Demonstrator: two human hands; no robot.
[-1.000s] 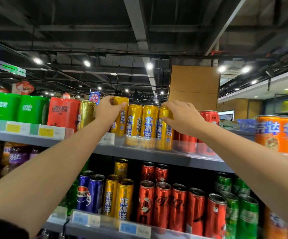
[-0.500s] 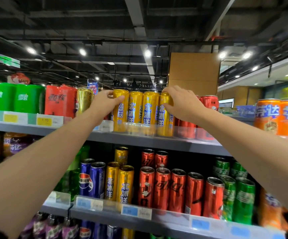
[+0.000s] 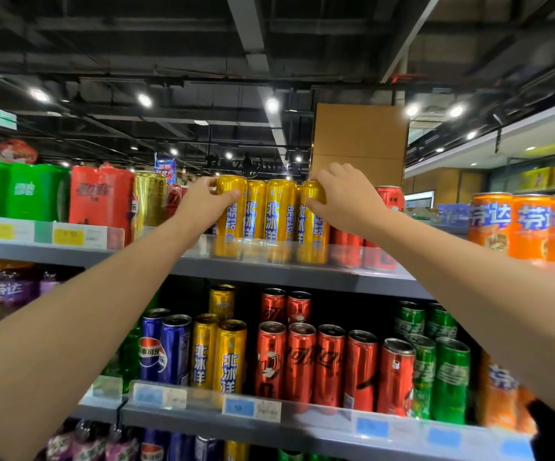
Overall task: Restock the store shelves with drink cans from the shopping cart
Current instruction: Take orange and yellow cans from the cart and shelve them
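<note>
- Both hands reach up to the top shelf (image 3: 269,272), as they did a second ago: the left hand (image 3: 203,207) has its fingers curled round the upper part of the leftmost gold can (image 3: 231,216), and the right hand (image 3: 345,197) grips the top of the rightmost gold can (image 3: 312,224). The grips are unchanged; only the view has tipped upward, so shelf and cans sit lower in it.
- Top shelf, taking the row of four gold cans as landmark: the row stands upright at the shelf's front edge, behind a clear lip. Two more gold cans (image 3: 271,216) stand between the held ones, all touching side by side.
- Left of that row stand a pale gold can (image 3: 149,199), red shrink-wrapped packs (image 3: 101,197) and green packs (image 3: 20,191), with yellow price tags (image 3: 66,236) on the rail below them.
- Right of the row, red cans (image 3: 390,201) stand partly hidden by the right forearm, and orange cans (image 3: 528,224) further right.
- Below the row, the middle shelf (image 3: 302,424) holds blue cans (image 3: 166,347), gold cans (image 3: 219,354), red cans (image 3: 316,364) and green cans (image 3: 442,371), all upright.
- Both forearms are bare and stretched forward and upward, wrists well apart, the row between them.
</note>
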